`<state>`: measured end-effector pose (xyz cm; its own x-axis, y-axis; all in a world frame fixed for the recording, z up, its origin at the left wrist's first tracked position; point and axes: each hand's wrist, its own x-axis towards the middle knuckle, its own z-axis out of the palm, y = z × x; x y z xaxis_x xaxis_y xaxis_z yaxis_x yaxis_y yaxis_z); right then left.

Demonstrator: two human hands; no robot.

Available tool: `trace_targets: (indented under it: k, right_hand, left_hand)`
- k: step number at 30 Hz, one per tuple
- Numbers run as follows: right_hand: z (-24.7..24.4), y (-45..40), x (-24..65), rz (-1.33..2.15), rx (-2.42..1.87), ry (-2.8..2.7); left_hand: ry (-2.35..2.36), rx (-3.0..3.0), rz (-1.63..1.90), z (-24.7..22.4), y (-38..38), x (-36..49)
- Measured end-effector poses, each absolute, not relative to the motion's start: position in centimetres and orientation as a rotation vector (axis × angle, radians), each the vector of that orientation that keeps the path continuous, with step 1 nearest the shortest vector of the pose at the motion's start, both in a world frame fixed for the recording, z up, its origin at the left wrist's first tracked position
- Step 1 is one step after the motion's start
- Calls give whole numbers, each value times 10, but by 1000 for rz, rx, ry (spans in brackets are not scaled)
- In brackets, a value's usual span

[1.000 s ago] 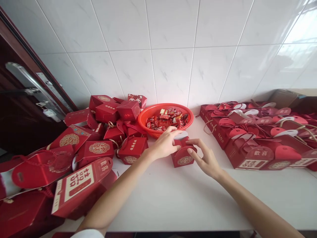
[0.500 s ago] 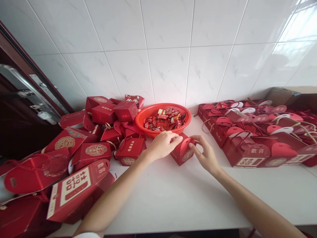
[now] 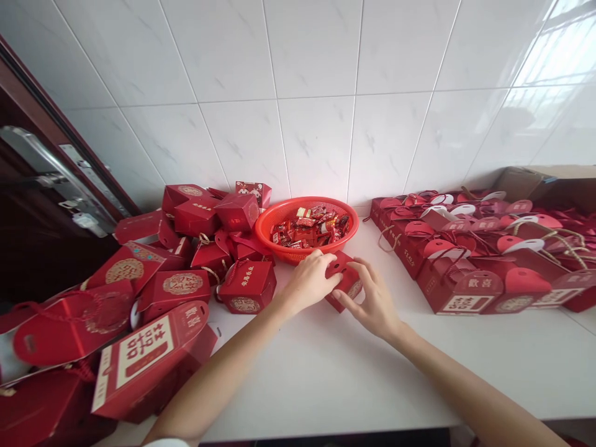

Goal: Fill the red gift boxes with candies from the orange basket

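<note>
Between my left hand and right hand stands a red box, grasped by both; light, stiff card, I judge, but easily creased. I'd best hold its side walls.

"What do we have carrying everything here?"

"We have a white table, its front edge running across below us."

"And what do we see directly on it?"

"To our left, a jumbled heap of red boxes, some tipped on their sides. Just beside it, near the back, we spot a round orange-red basket."

"And in front of that?"

"One small red box. To our right, we find upright red boxes in close rows."
</note>
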<state>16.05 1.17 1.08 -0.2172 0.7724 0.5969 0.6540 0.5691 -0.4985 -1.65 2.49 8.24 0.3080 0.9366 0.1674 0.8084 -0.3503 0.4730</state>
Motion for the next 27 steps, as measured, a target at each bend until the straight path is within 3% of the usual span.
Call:
trace_targets:
  k: [27]
  right_hand:
    - [29,12,164,-8,-1226,-2125]
  left_hand:
    - [1430,2335,613,93,23,-20]
